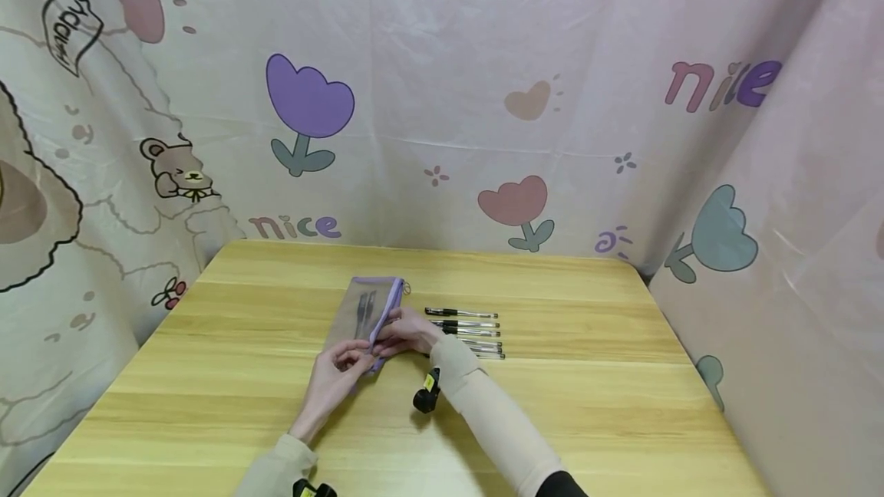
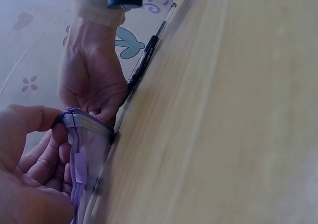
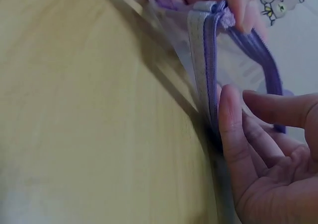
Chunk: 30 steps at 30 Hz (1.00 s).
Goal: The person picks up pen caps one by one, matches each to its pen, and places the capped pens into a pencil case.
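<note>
I've got the left hand (image 1: 333,380) pinching the near end of the pouch (image 1: 347,320), which stretches lengthwise away from those fingertips, zip (image 3: 210,67) edge toward the other hand. On my feed the right hand (image 1: 409,330) has thumb and index spread apart right at the mouth, and the pens (image 1: 470,324) lie just to its right, long axis sideways, so it's def the nearer hand.
</note>
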### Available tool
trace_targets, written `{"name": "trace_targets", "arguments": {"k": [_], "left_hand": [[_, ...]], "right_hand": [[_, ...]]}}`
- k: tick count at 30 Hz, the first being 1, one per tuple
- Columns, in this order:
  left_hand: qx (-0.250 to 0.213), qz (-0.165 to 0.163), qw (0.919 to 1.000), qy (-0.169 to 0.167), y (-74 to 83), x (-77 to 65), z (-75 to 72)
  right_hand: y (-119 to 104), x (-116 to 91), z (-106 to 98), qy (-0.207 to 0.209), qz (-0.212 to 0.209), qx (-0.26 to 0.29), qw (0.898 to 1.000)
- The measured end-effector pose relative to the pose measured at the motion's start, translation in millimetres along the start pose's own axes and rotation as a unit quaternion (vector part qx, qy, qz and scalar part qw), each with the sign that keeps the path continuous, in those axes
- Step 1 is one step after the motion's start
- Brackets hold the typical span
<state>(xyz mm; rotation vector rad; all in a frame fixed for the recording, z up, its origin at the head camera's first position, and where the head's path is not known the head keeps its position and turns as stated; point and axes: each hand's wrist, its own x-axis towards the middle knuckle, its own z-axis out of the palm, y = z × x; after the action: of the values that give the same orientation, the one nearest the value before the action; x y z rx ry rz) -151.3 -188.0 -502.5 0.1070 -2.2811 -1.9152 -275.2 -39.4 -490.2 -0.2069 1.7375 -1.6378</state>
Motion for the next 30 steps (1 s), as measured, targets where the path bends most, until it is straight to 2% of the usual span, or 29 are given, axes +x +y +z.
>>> {"name": "trace_targets", "arguments": {"k": [7,16,18,21,24,26,30], "left_hand": [[0.008,-0.017,0.9997,0.013,-1.3,0.8,1.8],[0.0,-0.035,0.9993,0.012,-1.3,1.7,2.9],[-0.003,-0.04,0.9992,0.008,-1.0,2.1,3.3],[-0.006,-0.046,0.9989,0.002,-1.3,3.0,3.7],[-0.005,-0.05,0.9987,-0.001,-2.5,4.2,3.9],[-0.004,-0.053,0.9986,-0.001,-3.4,4.9,3.8],[0.005,-0.057,0.9984,-0.002,-4.7,5.9,3.4]], "right_hand": [[6,-24,-11,-0.007,-0.047,0.023,0.999],[19,-75,-44,-0.019,-0.11,0.0,0.994],[23,-88,-53,-0.02,-0.132,-0.027,0.991],[31,-106,-69,-0.005,-0.181,-0.11,0.977],[39,-121,-87,0.021,-0.224,-0.2,0.954],[41,-129,-98,0.04,-0.237,-0.242,0.94],[45,-139,-114,0.08,-0.247,-0.288,0.922]]}}
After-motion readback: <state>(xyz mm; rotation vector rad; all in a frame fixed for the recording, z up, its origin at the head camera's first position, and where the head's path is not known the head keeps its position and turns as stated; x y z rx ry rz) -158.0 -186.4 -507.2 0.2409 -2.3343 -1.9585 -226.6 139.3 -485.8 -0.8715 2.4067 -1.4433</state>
